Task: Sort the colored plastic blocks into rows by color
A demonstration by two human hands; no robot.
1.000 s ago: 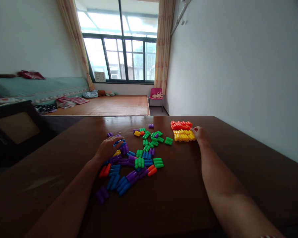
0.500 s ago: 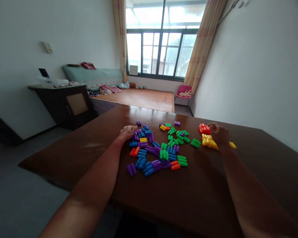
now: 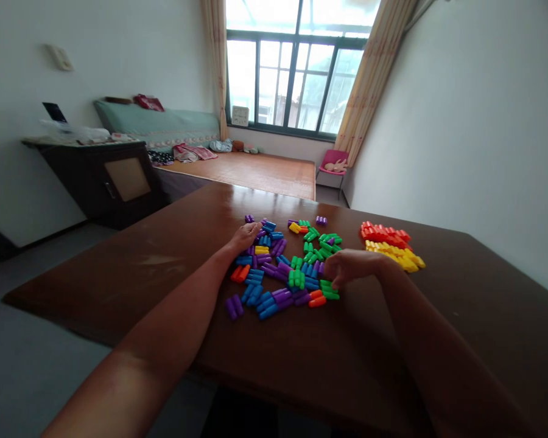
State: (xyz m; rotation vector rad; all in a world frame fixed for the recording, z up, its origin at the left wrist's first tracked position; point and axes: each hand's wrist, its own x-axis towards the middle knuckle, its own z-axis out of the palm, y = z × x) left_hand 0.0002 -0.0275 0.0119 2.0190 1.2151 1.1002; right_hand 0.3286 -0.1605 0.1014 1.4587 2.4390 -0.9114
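Blue, purple, green and a few orange and yellow plastic blocks lie scattered mid-table. My left hand (image 3: 247, 236) rests at the left side of this pile, fingers stretched over purple and blue blocks (image 3: 265, 241). Over the pile's right edge is my right hand (image 3: 342, 267), beside green blocks (image 3: 329, 289); its fingers are bent, and whatever may be in them is hidden. To the right, red blocks (image 3: 383, 233) form a row, with yellow blocks (image 3: 395, 254) in a row in front of them.
The brown table (image 3: 164, 261) extends to both sides. Beyond it stand a bed (image 3: 265, 173), a pink chair (image 3: 333, 161) holding a doll, and a dark cabinet (image 3: 105, 182) at the left. A small purple block (image 3: 321, 220) lies near the far edge.
My right hand has moved left from the red and yellow rows to the mixed pile, and the green block right of the pile is no longer visible. The camera view has shifted slightly.
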